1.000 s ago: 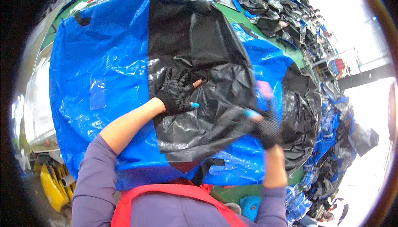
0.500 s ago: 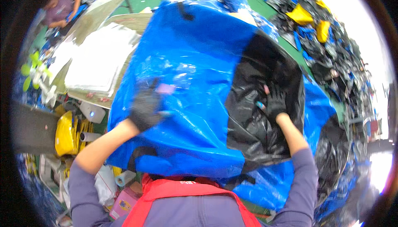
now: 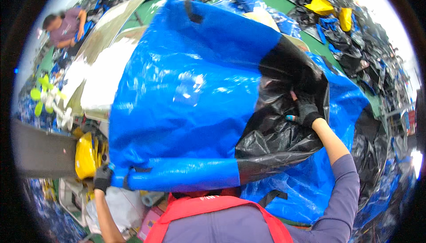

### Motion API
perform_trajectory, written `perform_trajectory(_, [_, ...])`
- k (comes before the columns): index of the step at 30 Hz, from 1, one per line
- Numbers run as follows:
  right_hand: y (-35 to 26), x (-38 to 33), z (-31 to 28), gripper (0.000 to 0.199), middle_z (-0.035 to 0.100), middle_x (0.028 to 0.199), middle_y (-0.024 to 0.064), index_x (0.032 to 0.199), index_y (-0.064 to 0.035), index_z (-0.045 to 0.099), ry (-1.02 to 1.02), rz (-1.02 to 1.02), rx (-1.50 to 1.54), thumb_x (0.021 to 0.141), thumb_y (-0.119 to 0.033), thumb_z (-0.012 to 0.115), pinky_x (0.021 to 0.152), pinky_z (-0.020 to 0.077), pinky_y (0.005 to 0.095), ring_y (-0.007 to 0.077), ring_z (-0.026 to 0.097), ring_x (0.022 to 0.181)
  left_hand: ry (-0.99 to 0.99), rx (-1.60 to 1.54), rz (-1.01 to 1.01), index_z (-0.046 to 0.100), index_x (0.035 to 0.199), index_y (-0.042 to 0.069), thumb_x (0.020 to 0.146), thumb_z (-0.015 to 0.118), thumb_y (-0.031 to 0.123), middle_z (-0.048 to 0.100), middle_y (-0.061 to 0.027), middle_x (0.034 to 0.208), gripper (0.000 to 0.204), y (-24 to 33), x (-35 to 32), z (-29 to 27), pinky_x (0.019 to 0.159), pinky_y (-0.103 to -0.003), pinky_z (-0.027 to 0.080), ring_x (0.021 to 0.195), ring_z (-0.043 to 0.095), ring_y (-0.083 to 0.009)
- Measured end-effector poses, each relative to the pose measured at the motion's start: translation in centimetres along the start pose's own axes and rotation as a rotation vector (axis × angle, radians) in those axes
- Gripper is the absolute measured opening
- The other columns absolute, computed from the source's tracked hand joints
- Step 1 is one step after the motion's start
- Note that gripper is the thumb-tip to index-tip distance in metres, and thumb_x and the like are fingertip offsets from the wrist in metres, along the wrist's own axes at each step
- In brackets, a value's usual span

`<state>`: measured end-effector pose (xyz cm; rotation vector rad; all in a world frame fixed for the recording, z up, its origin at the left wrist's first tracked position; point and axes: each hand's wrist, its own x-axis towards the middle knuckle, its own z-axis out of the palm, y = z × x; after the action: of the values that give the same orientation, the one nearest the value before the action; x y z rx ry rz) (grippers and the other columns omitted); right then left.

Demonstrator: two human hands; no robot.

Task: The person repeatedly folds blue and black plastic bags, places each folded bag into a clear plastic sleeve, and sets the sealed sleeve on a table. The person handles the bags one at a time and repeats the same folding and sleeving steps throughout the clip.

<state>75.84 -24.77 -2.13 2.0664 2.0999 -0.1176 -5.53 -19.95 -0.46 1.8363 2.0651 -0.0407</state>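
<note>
A large blue-and-black tarpaulin bag (image 3: 177,96) with black strap pieces lies spread in front of me. My left hand (image 3: 103,177), in a black glove with bare fingertips, is closed on its near left corner. The near edge forms a rolled blue fold. My right hand (image 3: 307,112), gloved the same way, lies on the wrinkled black part (image 3: 275,127), fingers apart and pressing on it. Blue tape or a cover shows on the right thumb tip. Another blue-and-black tarpaulin piece (image 3: 293,194) lies underneath, showing at the right and near side.
White sheets (image 3: 104,76) lie on a board at the left, beside a small green-bladed fan (image 3: 44,94). A yellow bundle (image 3: 86,156) hangs near my left hand. Beyond, a person (image 3: 66,28) sits among piles. Black, blue and yellow material (image 3: 346,43) heaps up at the far right.
My left hand has moved from the middle of the blue part to the near left corner and gripped it. The near edge now folds over. My right hand has shifted slightly right and nearer.
</note>
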Motion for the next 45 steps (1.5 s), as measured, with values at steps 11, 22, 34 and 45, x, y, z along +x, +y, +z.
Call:
perform_trajectory(11, [-6.4, 12.6, -7.2, 0.093, 0.028, 0.149, 0.0225, 0.143, -0.0123, 0.036, 0.125, -0.012, -0.13, 0.074, -0.072, 0.054, 0.108, 0.0179, 0.0613, 0.0384, 0.026, 0.137, -0.384, -0.308, 1.869, 0.057, 0.125, 0.012, 0.078, 0.052, 0.052, 0.057, -0.0221, 0.118, 0.062, 45.9, -7.7, 13.1, 0.096, -0.045, 0.038, 0.11, 0.052, -0.0409])
perform_trajectory(22, [0.4, 19.6, -1.9, 0.046, 0.054, 0.126, 0.0156, 0.122, -0.0099, 0.057, 0.886, -0.134, -0.368, 0.08, -0.029, 0.062, 0.109, 0.0268, 0.0498, 0.0337, 0.042, 0.126, 0.269, -0.025, 1.529, 0.043, 0.139, 0.022, 0.076, 0.061, 0.055, 0.049, -0.0188, 0.135, 0.073, 50.5, 10.5, 14.4, 0.107, -0.065, 0.013, 0.126, 0.043, -0.0424])
perform_trajectory(34, [-8.0, 8.8, -6.0, 0.046, 0.062, 0.104, 0.0159, 0.13, -0.0081, 0.05, 0.637, -0.544, 0.127, 0.085, -0.016, 0.053, 0.071, 0.052, 0.0428, 0.0363, 0.063, 0.082, -0.03, -0.212, 1.513, 0.056, 0.125, 0.011, 0.094, 0.044, 0.04, 0.055, -0.0177, 0.13, 0.044, 50.2, 24.2, 20.3, 0.104, -0.044, 0.036, 0.118, 0.052, -0.0342])
perform_trajectory(45, [-8.6, 4.4, -2.2, 0.047, 0.066, 0.087, 0.0133, 0.132, -0.0197, 0.052, -0.121, -0.239, -0.022, 0.085, -0.022, 0.054, 0.067, 0.0507, 0.0448, 0.03, 0.065, 0.077, 0.851, -0.177, 0.785, 0.045, 0.139, 0.01, 0.095, 0.046, 0.02, 0.053, -0.0178, 0.132, 0.045, 30.9, 32.3, -6.6, 0.099, -0.038, 0.041, 0.117, 0.055, -0.0329])
